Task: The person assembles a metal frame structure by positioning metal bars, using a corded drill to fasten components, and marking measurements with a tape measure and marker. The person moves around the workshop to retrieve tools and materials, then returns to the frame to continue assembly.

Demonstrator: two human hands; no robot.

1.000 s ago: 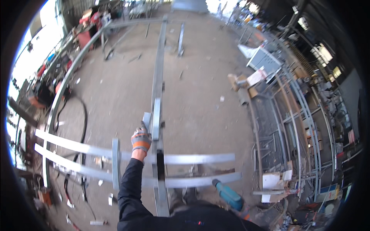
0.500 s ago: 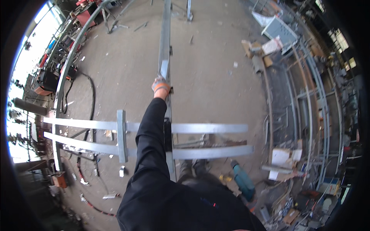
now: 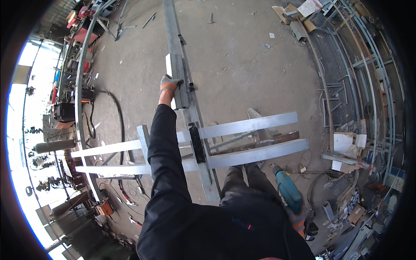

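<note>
Orange-gloved, the left hand [image 3: 169, 85] gripped a grey bar [image 3: 177, 69] at the long beam [image 3: 172, 28]; near right, the right hand [image 3: 298, 217] clasped a teal drill [image 3: 289, 190].

A gloved left grip [image 3: 170, 86] clasps a short metal section [image 3: 180, 97] alongside a long beam [image 3: 172, 29]; the right grip [image 3: 298, 220] holds a teal drill [image 3: 288, 189].

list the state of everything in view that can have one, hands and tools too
left hand: closed on the short metal piece
short metal piece: gripped, lined up along the long beam
right hand: closed on the teal drill
teal drill: held; running or not, cannot tell
silver bars: lying crosswise to the long beam
black hose: curved
</note>
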